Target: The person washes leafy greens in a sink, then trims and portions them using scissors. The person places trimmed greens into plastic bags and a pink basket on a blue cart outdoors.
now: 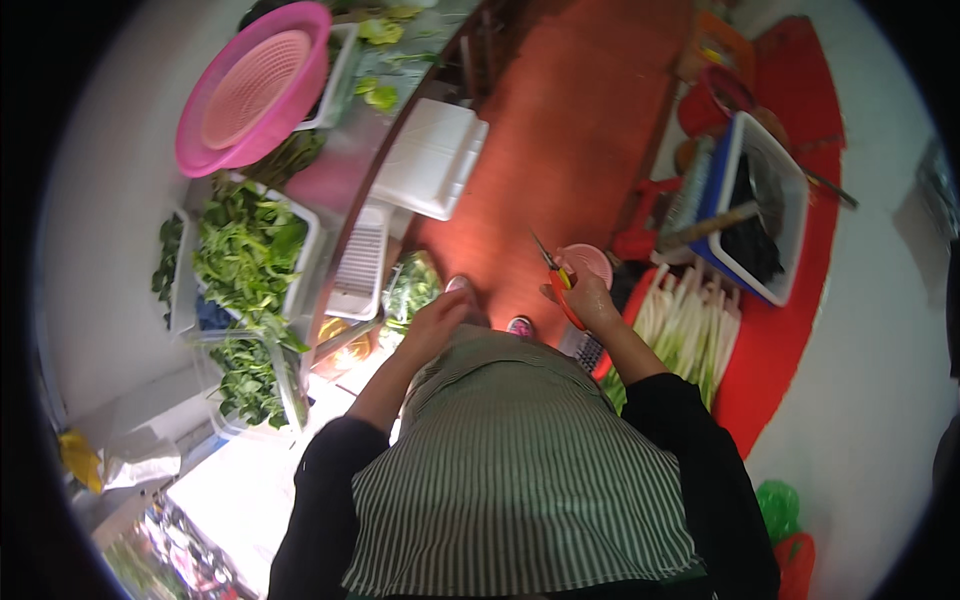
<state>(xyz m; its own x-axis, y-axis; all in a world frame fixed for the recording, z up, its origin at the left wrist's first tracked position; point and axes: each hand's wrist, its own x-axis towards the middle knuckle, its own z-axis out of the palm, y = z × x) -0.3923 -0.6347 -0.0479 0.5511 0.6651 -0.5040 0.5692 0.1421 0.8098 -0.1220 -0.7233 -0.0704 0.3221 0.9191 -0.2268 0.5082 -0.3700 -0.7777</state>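
Note:
My right hand (589,296) holds a pair of scissors (561,289) with orange and yellow handles, their blades pointing up and to the left over the red floor. Below and to the right of that hand, scallions (686,322) with white stalks lie in a red basket. A round pink basket (589,262) is partly hidden behind the right hand. My left hand (442,319) hangs by the striped apron (517,450), close to a bag of greens (412,289); its fingers are blurred, and whether they hold anything cannot be told.
At left, a counter bears a pink basin (187,142) with a colander and a white tray of leafy greens (247,247). A white foam box (431,150) and a white slotted basket (360,262) stand beside it. At right, a white bin (795,217) holds black plastic.

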